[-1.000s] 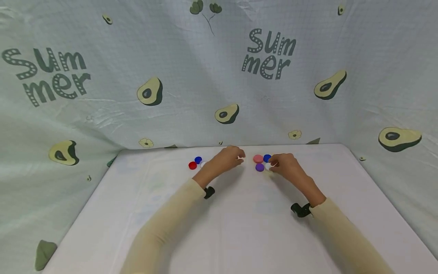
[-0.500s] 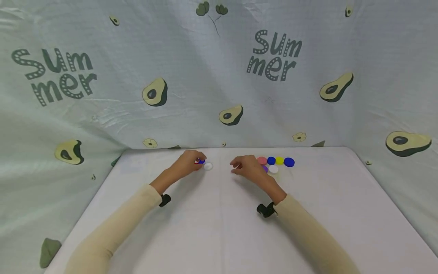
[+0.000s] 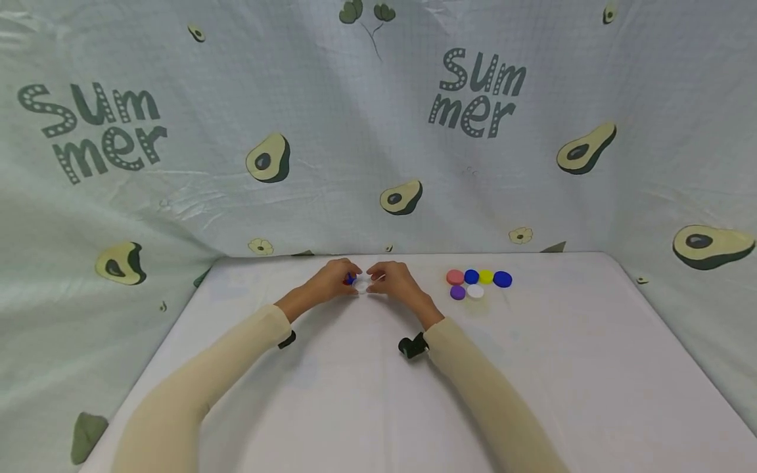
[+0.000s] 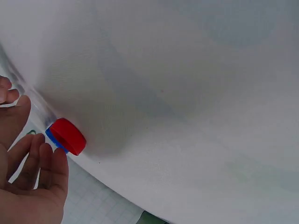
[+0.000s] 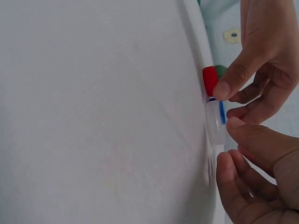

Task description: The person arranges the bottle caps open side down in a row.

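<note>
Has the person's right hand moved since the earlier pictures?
Yes, to the left: in the head view the right hand was right of the middle avocado print a second ago; now it is below that print.

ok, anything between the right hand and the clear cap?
Nothing visible: the right hand is right beside the clear cap. The blue cap and red cap sit toward its other side, by the left hand.
</note>
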Available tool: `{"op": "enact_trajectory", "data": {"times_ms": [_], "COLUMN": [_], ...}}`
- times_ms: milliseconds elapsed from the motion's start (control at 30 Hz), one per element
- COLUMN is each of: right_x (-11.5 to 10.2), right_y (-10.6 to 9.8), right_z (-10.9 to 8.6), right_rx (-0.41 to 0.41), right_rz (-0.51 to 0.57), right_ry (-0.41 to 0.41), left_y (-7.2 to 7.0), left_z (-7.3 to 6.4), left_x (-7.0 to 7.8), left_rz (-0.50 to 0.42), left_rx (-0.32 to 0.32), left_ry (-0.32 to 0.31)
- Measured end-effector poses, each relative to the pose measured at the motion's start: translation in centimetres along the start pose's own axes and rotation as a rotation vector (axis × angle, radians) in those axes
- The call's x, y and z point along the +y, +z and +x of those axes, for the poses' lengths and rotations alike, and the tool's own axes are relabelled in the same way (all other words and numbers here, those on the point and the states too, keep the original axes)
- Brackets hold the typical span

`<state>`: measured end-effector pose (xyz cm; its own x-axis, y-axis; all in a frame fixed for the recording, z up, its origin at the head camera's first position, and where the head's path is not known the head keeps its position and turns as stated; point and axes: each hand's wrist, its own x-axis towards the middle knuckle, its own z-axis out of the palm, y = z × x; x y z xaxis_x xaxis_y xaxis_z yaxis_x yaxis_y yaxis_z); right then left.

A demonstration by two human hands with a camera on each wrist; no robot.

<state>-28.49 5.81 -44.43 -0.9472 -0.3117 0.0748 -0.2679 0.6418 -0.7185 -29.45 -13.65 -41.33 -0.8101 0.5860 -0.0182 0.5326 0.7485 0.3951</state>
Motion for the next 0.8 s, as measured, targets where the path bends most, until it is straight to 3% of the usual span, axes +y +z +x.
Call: {"op": "enact_trajectory", "data": {"times_ms": [100, 300, 800], "right_x": [0.4, 0.6, -0.4], "right_y": [0.5, 0.9, 1.3], "right_z": [0.4, 0.8, 0.6], "right_rx": [0.002, 0.019, 0.04], "right_rz": [-0.002, -0.029, -0.054], "right_ry": [0.004, 0.029, 0.048], "left_y": [0.2, 0.2, 0.2], "left_z": [0.5, 1.2, 1.3], "left_x": [-0.2, -0.5, -1.7], "left_rz": [0.028, 0.024, -0.011], "left_rx": [-0.017, -0.03, -0.055], "left_ry": [0.023, 0.006, 0.011]}}
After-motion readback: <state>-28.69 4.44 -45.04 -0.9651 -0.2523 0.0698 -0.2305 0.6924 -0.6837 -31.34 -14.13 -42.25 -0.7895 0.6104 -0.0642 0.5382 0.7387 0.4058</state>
